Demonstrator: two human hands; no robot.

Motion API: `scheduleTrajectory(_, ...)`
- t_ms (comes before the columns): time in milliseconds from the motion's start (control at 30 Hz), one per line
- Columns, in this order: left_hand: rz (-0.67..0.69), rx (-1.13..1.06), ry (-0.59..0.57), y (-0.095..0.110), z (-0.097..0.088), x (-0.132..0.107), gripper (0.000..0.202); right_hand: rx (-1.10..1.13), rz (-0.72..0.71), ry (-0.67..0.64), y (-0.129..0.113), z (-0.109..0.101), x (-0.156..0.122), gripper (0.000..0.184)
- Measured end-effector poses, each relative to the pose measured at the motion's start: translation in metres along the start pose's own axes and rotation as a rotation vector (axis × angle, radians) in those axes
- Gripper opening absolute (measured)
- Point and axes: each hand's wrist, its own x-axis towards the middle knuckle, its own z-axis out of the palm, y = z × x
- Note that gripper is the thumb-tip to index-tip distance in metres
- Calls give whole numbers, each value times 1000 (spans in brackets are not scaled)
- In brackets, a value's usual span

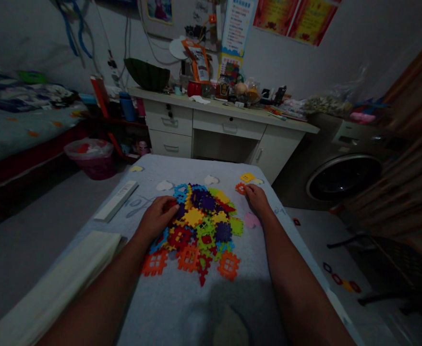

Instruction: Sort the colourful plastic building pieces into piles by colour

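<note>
A heap of flat plastic interlocking tiles (pixel 199 226) in orange, yellow, green, purple, blue and red lies in the middle of a small table with a grey cloth (pixel 182 298). My left hand (pixel 156 218) rests on the heap's left edge, fingers curled over a red tile. At the far right of the heap, my right hand (pixel 257 198) has its fingers bent down on a loose orange-red tile (pixel 241 188). A yellow tile (pixel 247 177) lies just beyond it. A pink piece (pixel 251 220) sits by my right wrist.
A white remote-like bar (pixel 116 200) and a pale folded board (pixel 52 288) lie on the table's left. Behind stands a cluttered desk (pixel 225 125), a washing machine (pixel 343 178) at right, a bed (pixel 19 129) and pink bin (pixel 90 156) at left. Loose tiles (pixel 340 279) lie on the floor.
</note>
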Motion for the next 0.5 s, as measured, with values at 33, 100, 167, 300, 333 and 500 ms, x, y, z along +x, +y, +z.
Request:
scheduleTrajectory(33, -4, -3, -2, 0, 0, 0, 46, 7, 40, 47, 5, -4, 1, 32)
scheduleTrajectory(100, -9, -2, -6, 0, 0, 1, 47, 27, 122, 120, 15, -12, 3, 33)
scheduleTrajectory(167, -9, 12, -9, -1, 0, 1, 46, 43, 184, 158, 25, -18, 4, 35)
scheduleTrajectory(300, 2, 21, -4, -4, 2, 2, 45, -8, 189, 170, 38, -22, 3, 31)
scheduleTrajectory(333, 5, 20, -1, -5, 2, 2, 45, -46, 194, 166, 39, -22, 3, 31)
scheduleTrajectory(500, 0, 26, 9, -2, 1, 1, 46, -280, 218, 132, 39, -22, 1, 41)
